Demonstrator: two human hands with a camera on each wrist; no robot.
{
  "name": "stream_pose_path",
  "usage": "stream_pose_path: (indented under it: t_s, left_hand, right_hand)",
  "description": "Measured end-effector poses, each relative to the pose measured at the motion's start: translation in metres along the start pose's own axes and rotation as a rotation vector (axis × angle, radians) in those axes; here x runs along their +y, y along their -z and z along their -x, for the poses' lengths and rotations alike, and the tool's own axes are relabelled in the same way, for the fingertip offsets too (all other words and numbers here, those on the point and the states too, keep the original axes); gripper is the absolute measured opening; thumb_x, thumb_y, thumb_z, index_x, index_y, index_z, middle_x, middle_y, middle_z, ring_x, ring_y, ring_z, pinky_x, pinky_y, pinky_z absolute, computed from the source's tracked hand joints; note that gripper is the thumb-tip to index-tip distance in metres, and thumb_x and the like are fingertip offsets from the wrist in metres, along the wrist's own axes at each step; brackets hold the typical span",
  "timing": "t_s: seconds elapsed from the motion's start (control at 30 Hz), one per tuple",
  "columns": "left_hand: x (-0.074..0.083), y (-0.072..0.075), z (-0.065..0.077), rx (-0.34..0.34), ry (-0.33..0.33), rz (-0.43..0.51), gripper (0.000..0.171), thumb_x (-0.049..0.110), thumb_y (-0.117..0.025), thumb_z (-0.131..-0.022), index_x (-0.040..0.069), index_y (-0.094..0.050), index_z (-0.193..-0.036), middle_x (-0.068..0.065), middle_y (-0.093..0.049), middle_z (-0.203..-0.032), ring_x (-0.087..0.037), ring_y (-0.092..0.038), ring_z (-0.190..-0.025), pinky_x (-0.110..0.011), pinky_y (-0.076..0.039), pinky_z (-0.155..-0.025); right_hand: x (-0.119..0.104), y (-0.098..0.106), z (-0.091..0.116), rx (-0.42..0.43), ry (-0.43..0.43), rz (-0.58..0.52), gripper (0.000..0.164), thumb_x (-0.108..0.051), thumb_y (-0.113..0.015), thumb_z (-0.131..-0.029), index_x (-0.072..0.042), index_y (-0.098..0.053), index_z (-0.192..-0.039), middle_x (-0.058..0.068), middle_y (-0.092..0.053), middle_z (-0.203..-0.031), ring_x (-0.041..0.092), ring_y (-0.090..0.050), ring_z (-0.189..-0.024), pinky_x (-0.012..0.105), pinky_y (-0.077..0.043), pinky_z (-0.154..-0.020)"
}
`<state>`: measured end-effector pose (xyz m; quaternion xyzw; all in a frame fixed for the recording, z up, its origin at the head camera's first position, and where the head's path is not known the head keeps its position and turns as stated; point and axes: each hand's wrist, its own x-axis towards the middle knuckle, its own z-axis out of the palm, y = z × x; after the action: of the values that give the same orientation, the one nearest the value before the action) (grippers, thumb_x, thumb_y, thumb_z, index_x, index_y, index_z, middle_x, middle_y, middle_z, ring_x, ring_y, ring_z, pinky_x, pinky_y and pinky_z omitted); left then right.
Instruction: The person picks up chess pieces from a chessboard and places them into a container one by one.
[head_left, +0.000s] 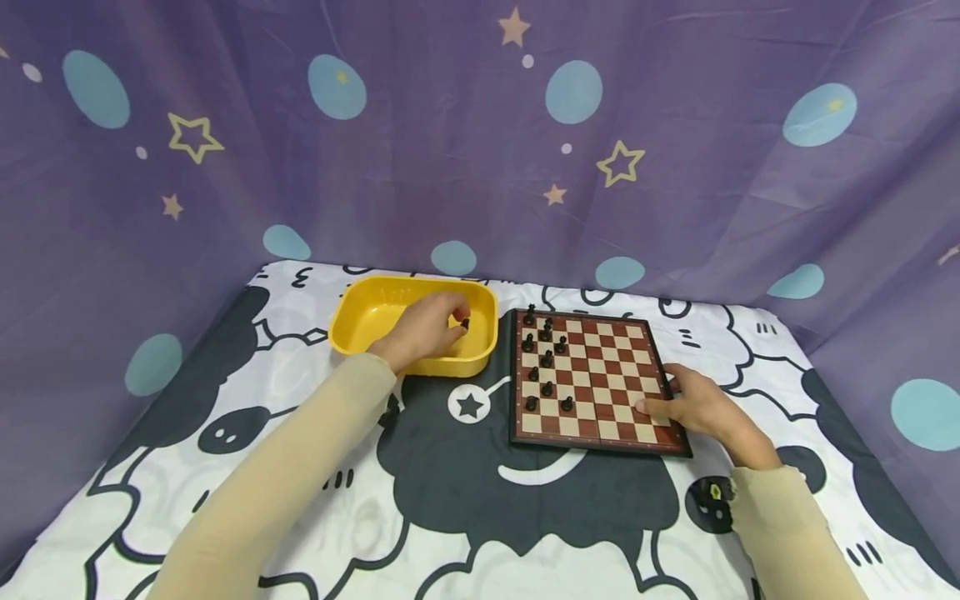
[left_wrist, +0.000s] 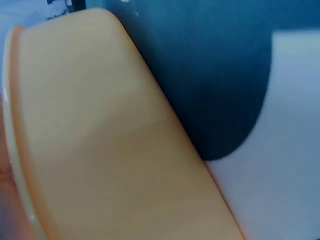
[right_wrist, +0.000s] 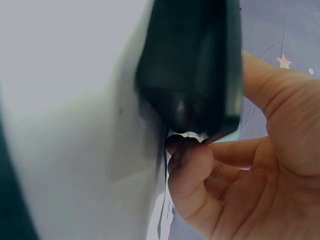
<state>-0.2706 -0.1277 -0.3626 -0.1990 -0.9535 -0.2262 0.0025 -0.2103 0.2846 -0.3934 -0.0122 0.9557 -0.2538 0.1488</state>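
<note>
Over the right part of a yellow plastic basin (head_left: 375, 287), my left hand (head_left: 427, 327) pinches a small black chess piece (head_left: 465, 324) between thumb and fingertips. In the left wrist view the basin's outer wall (left_wrist: 110, 130) fills much of the picture. To the right lies a brown-and-cream chessboard (head_left: 615, 375) with several black chess pieces (head_left: 547, 359) standing on its left columns. My right hand (head_left: 693, 406) grips the board's right edge, thumb on top. In the right wrist view that hand (right_wrist: 270, 170) has fingers curled beneath the dark board edge (right_wrist: 190, 60).
A white and dark-grey cartoon-print cloth (head_left: 525, 500) covers the table. Behind it hangs a purple curtain (head_left: 480, 192) with stars and blue ovals. The basin stands just left of the chessboard, with a narrow gap between them.
</note>
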Motion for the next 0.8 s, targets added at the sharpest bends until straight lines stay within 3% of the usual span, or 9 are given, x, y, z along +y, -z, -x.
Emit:
stream_pose_path:
  t_s: [0.27,0.5,0.8]
  left_hand:
    - [0.012,-0.005,0.013,0.069,-0.076,-0.002,0.025,0.016,-0.071,-0.086,0.007,-0.065,-0.109,-0.003,-0.061,-0.102,-0.02,-0.054,-0.087,-0.035,-0.048,-0.084]
    - [0.025,-0.007,0.026,0.151,-0.132,0.054,0.021,0.015,-0.072,-0.086,0.007,-0.066,-0.104,-0.007,-0.062,-0.099,-0.018,-0.054,-0.077,-0.031,-0.049,-0.073]
    - [0.041,-0.011,0.039,0.24,-0.21,0.079,0.018,0.015,-0.074,-0.084,0.009,-0.066,-0.099,-0.002,-0.061,-0.093,-0.016,-0.055,-0.074,-0.028,-0.047,-0.067]
  right_hand:
    - [0.001,0.0,0.001,-0.001,-0.006,-0.007,0.1,-0.053,-0.075,-0.075,0.012,-0.031,-0.138,0.028,-0.054,-0.113,0.034,-0.054,-0.095,0.047,-0.045,-0.081]
    - [0.002,-0.001,0.001,0.006,0.009,-0.02,0.1,-0.053,-0.075,-0.076,0.011,-0.031,-0.139,0.028,-0.055,-0.113,0.032,-0.056,-0.094,0.045,-0.046,-0.079]
    - [0.001,0.0,-0.001,0.012,0.03,-0.017,0.093,-0.049,-0.075,-0.077,0.009,-0.034,-0.138,0.025,-0.058,-0.109,0.029,-0.058,-0.091,0.044,-0.047,-0.078]
